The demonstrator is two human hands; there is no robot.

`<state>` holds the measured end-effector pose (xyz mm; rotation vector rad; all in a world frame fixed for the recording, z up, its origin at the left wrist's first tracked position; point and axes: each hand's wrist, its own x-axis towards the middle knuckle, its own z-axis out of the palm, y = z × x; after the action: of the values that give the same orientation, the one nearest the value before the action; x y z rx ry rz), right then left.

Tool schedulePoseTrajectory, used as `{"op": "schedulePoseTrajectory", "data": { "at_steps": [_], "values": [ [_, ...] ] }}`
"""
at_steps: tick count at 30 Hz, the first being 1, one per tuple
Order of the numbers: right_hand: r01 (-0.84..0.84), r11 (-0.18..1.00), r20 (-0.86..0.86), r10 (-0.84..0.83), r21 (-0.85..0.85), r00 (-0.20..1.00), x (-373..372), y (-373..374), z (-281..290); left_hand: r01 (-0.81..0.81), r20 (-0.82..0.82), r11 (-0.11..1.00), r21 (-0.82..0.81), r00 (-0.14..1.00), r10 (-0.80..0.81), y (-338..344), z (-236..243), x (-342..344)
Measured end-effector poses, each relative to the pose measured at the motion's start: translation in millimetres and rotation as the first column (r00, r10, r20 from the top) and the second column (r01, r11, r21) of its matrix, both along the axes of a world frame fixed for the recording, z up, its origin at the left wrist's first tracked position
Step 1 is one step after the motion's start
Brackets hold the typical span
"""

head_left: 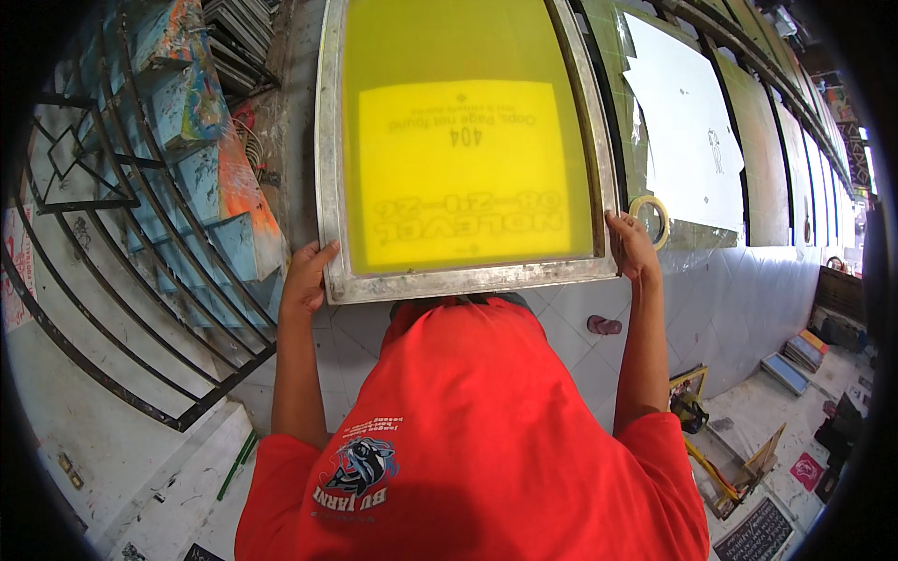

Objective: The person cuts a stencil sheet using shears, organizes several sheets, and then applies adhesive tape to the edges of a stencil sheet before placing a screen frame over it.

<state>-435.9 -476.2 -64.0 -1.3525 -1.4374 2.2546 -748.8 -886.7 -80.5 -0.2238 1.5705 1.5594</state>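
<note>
In front of my chest I hold a large screen-printing frame [477, 279] with a metal rim and yellow-green mesh. Its lower part is a brighter yellow block with dark reversed lettering. My left hand [307, 276] grips the near left corner, thumb on top of the rim. At the near right corner my right hand [633, 245] is closed on the rim in the same way. The undersides of both hands' grips are hidden by the frame. Close to my right hand lies a roll of pale yellow tape [662, 224] on the edge of a printing table.
To the right, a long row of printing boards [758, 159] carries a white sheet [683, 122]. A black metal railing [178, 271] and paint-stained blue steps [182, 201] stand at left. A sandal [603, 325] lies on the tiled floor [580, 360]. Frames [739, 467] lie at lower right.
</note>
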Motion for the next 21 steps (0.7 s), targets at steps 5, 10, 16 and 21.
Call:
{"op": "schedulePoseTrajectory", "data": {
  "at_steps": [5,10,16,21],
  "values": [
    [0.052,0.999,0.002,-0.052,-0.002,0.999,1.1,0.8,-5.6,0.023,-0.028,1.0,-0.021,0.999,-0.024,2.6,1.7,-1.4],
    [0.043,0.999,-0.012,-0.043,0.002,0.999,5.6,3.6,-16.3,0.001,-0.036,1.0,-0.013,0.999,-0.002,3.5,2.1,-0.5],
    [0.047,0.998,0.02,-0.048,0.037,0.999,1.9,-2.2,-10.8,0.001,-0.031,1.0,-0.027,1.0,-0.002,5.4,4.8,-0.7],
    [0.029,0.999,-0.005,-0.029,0.024,1.0,6.9,2.8,-17.5,0.025,-0.034,0.999,-0.038,0.999,-0.026,5.2,5.9,-2.4]
  ]
}}
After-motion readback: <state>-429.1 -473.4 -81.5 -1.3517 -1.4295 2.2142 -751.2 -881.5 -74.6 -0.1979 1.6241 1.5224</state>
